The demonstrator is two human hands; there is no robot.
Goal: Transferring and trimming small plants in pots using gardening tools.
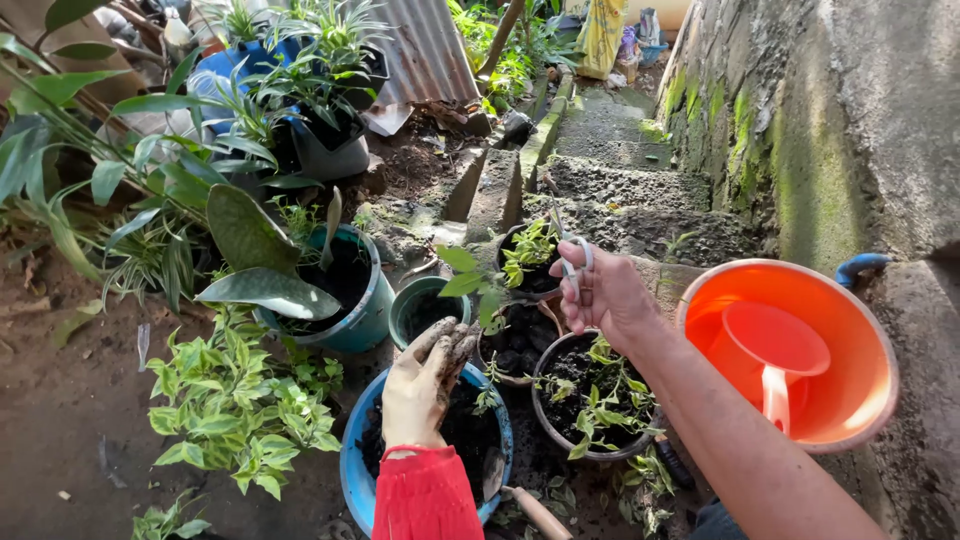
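Observation:
My left hand, soiled with dark earth, hovers fingers together over a blue pot filled with soil; it holds nothing that I can see. My right hand grips a pair of grey-handled scissors, fingers through the loops, blades pointing away toward a small black pot with a green-yellow plant. Below the right forearm stands a dark pot with a variegated leafy plant in soil. A small green pot sits just beyond my left hand.
An orange bucket with an orange scoop inside stands at the right by a mossy concrete wall. A teal pot with broad leaves and leafy plants fill the left. A trowel handle lies near the bottom.

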